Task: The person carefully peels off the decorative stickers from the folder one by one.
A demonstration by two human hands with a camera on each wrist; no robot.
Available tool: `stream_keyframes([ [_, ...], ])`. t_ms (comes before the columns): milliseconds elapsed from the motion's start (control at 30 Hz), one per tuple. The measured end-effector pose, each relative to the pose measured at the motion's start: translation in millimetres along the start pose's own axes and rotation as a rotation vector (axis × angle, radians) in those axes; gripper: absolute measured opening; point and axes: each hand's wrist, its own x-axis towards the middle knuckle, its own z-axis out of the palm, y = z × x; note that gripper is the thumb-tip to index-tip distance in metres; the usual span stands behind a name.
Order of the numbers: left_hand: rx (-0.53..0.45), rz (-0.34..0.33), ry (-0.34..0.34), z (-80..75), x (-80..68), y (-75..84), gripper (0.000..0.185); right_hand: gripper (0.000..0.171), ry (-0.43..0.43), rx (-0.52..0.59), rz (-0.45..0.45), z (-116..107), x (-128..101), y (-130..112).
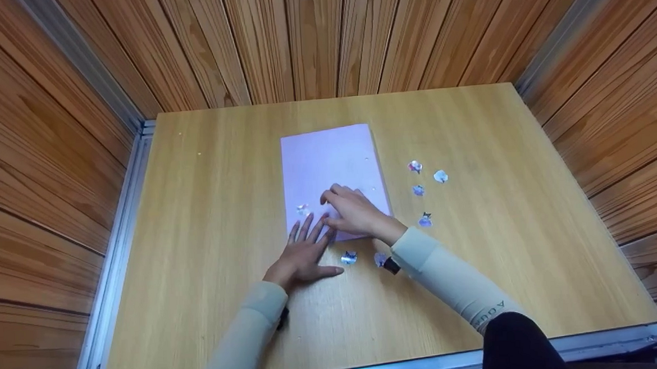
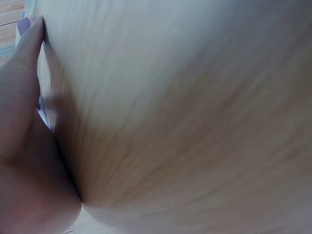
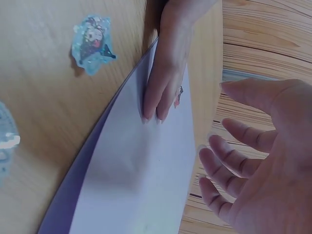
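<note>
A lilac notebook or folder (image 1: 327,156) lies on the table, its near edge slightly lifted in the right wrist view. My left hand (image 1: 304,259) rests with spread, straight fingers on its near left part, the thumb on the wood. Just beyond those fingertips a small shiny sticker (image 1: 303,209) sits on the cover. My right hand (image 1: 355,212) hovers over the near right part of the cover. In the right wrist view that right hand (image 3: 263,161) has loosely bent fingers with nothing between them. A blue glittery cartoon sticker (image 3: 92,44) lies beside the near edge.
Several loose stickers lie right of the notebook, among them a pale one (image 1: 440,176) and a purple one (image 1: 425,220). Two more, including a blue one (image 1: 348,257), lie by its near edge. Wooden walls (image 1: 315,39) enclose the table (image 1: 534,252) at back and sides.
</note>
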Motion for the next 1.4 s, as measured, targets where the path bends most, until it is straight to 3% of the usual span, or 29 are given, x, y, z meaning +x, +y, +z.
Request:
stream_keyframes([
  [367,-0.048,-0.009,0.006,6.8,3.1,-4.0,0.105,0.039,-0.015,0.048,0.023,3,30,2],
  [733,-0.012,0.002,0.040,2.5,-3.0,4.8,0.099,0.040,-0.090,0.092,0.032,17,59,17],
  [1067,-0.059,-0.023,0.065,1.0,-28.8,-8.2,0.084,0.037,-0.103,0.163,0.050,26,70,25],
  [1233,-0.074,-0.009,0.076,2.0,-39.4,-16.3,0.081,0.037,-0.093,0.107,0.061,28,70,23],
  [1400,-0.093,0.001,0.056,2.2,-41.0,-20.4,0.081,0.036,-0.083,0.056,0.054,33,71,18],
])
